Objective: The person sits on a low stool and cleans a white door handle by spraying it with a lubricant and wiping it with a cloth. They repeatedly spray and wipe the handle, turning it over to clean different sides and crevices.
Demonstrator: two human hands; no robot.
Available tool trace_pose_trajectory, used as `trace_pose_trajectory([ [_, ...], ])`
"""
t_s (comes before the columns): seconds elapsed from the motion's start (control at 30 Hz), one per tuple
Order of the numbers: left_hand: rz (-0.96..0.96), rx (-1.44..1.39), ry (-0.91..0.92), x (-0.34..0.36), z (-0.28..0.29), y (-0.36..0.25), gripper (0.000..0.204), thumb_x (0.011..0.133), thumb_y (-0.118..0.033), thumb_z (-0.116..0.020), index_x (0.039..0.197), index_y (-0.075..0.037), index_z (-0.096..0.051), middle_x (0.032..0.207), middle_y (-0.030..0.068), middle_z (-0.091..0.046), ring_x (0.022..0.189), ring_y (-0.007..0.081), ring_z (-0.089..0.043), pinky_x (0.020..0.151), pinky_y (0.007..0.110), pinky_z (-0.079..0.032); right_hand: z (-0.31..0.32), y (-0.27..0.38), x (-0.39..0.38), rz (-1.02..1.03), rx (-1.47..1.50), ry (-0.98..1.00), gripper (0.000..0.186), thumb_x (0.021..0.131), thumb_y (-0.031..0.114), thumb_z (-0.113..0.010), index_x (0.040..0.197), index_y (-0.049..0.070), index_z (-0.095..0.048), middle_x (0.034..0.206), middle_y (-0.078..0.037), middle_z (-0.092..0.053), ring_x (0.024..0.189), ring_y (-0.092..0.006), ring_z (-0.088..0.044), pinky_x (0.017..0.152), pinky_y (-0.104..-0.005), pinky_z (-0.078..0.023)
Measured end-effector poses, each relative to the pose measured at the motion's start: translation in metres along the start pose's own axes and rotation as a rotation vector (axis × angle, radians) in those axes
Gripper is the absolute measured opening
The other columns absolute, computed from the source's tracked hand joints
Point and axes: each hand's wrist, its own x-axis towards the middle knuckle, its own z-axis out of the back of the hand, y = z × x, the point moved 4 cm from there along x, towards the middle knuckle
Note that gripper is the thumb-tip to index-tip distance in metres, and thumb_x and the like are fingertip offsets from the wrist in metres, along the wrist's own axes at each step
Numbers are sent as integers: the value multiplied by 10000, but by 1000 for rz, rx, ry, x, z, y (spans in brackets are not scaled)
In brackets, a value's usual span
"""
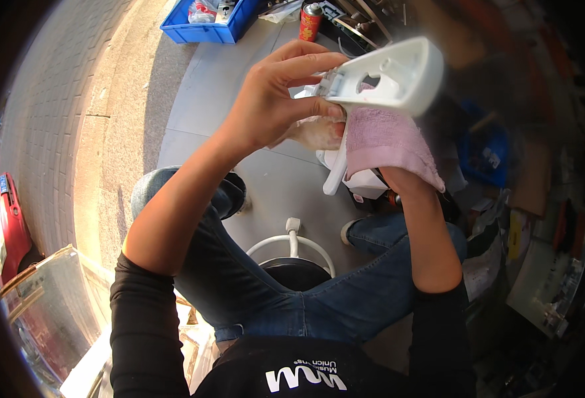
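My left hand (279, 93) is closed on the near end of a white plastic part (405, 76), which has an oval opening and is raised at the top of the view. A pink towel (385, 136) hangs over my right hand (402, 179), which holds it against the underside of the part; most of those fingers are hidden. A white curved piece (334, 176) hangs down beside the towel. Under my left hand is a pale, crumpled item (305, 132) that I cannot make out clearly.
A blue crate (183, 33) with items and a red spray can (310, 25) are at the top. Another blue bin (488, 166) and clutter sit right. My jeans-clad legs straddle a round stool (286, 272). A red vehicle (4, 225) and clear panels (54, 298) are left.
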Motion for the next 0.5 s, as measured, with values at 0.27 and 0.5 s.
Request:
trace_pose_trajectory([
  [0.27,-138,271,222,-2,-15,-8,517,590,-132,-754,1097,-117,-652,1040,64,-563,971,211,-548,846,338,-463,-1,-18,2,-25,-23,26,425,726,122,-688,1101,12,-520,990,-80,-575,929,-157,-558,816,-280,-463],
  [0.5,-111,165,230,8,-7,-4,493,632,-129,-760,1110,-102,-642,1094,56,-563,998,171,-550,872,314,-465,1,-15,3,2,-58,-21,400,738,128,-678,1090,17,-522,984,-77,-575,916,-152,-562,794,-278,-469],
])
